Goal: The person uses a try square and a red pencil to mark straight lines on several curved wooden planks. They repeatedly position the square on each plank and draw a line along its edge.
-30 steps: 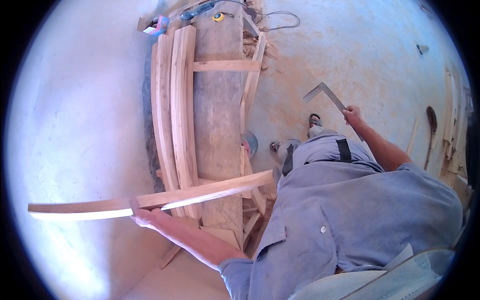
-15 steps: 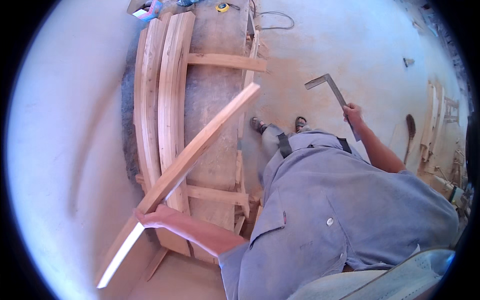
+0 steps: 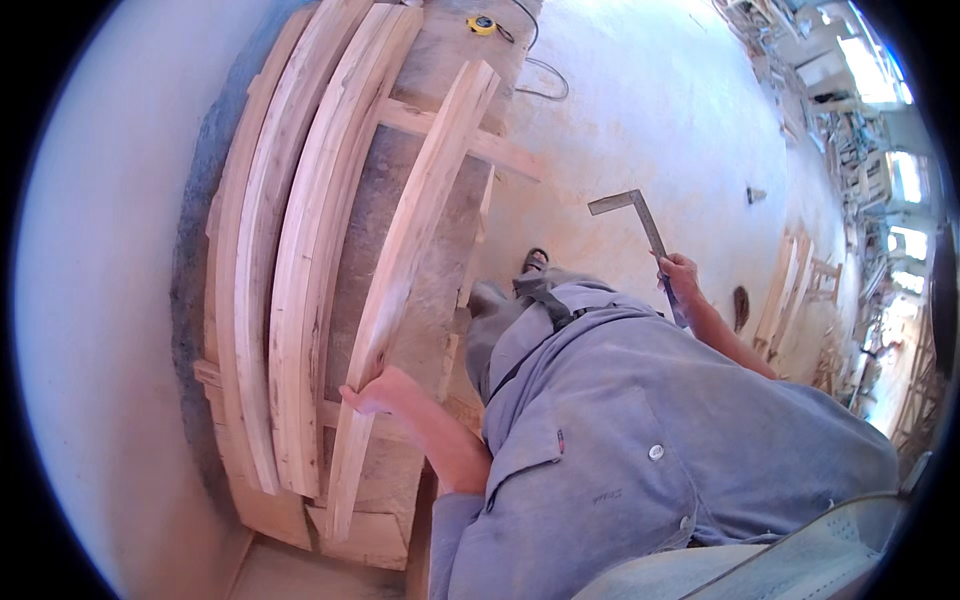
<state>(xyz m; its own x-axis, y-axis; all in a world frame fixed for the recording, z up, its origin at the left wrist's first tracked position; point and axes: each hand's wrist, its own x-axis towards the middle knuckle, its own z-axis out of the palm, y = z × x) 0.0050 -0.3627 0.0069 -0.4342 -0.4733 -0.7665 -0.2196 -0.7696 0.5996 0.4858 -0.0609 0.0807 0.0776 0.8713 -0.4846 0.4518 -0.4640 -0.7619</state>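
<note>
Compared with half a second earlier, a squared wooden beam (image 3: pixel 420 205) is no longer slanting across the stacked beams (image 3: pixel 300 300); it is now running nearly alongside them, over the workbench (image 3: pixel 440 55). The left hand (image 3: pixel 368 392) is wrapping around it towards the near end, fingers closing on the wood. The far end is passing over a crosspiece (image 3: pixel 505 158); whether it is resting there, I cannot tell. With one hand gripping so far from that end, the beam could be tipping, twisting or knocking the stack. The right hand (image 3: pixel 683 285), well apart from the left, is closing around a metal L-shaped square (image 3: pixel 645 220), which could be catching on clothing if swung inward.
</note>
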